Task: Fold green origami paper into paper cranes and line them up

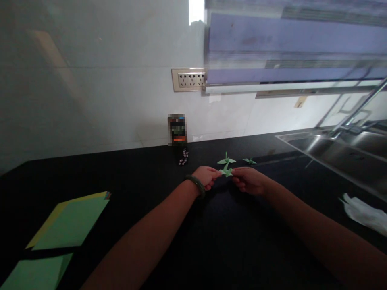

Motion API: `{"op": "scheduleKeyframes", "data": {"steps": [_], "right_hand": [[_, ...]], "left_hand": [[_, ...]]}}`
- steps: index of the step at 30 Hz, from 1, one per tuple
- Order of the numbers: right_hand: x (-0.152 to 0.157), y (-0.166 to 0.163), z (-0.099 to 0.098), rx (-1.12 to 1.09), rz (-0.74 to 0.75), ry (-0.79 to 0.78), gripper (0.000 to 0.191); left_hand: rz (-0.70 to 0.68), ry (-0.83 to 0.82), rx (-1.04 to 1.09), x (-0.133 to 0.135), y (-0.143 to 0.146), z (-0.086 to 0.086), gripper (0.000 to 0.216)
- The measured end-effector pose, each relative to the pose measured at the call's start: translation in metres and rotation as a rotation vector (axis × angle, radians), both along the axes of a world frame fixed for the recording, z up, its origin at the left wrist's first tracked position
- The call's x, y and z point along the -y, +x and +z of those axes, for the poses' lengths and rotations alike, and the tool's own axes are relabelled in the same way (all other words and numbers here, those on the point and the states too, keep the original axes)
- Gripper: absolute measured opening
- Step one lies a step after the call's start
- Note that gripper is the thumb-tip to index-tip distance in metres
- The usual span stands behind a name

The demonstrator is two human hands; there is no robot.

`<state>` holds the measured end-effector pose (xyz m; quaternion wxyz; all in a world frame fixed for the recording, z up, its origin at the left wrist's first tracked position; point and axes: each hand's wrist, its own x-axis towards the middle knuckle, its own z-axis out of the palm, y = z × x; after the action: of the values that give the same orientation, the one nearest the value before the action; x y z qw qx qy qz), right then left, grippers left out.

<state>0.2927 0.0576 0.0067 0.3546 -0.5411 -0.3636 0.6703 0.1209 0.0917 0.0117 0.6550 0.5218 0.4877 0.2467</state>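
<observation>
A small green origami crane (227, 172) is stretched between my two hands above the black counter (193, 249). My left hand (208, 176), with a dark bangle at its wrist, pinches the wing on the left. On the other side, my right hand (248, 180) pinches the right wing between thumb and fingers. Just behind stands a second green paper crane (226, 160) with its wings spread. A third, smaller-looking green crane (249, 161) lies a little farther right, beyond my right hand.
Green and yellow paper sheets (72, 221) lie at left, with another green sheet (36, 272) nearer. A phone-like, pixelated object (177, 129) leans on the wall, a beaded strap (183, 157) below it. At right are a steel sink (320, 151) and a crumpled white cloth or tissue (364, 213).
</observation>
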Motion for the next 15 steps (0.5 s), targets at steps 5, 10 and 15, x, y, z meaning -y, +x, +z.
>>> {"op": "scheduleKeyframes", "data": {"steps": [5,10,15], "right_hand": [[-0.024,-0.007,-0.005,0.069,-0.109,0.022,0.023],[-0.042,-0.011,-0.005,0.145,-0.262,0.1,0.02],[-0.031,0.003,-0.001,0.21,-0.344,0.161,0.016]], "left_hand": [[0.082,0.046,-0.082,-0.026,-0.004,-0.004,0.017],[0.116,0.049,-0.148,-0.049,-0.008,-0.007,0.012],[0.1,0.011,-0.158,-0.066,-0.01,-0.013,0.029]]}}
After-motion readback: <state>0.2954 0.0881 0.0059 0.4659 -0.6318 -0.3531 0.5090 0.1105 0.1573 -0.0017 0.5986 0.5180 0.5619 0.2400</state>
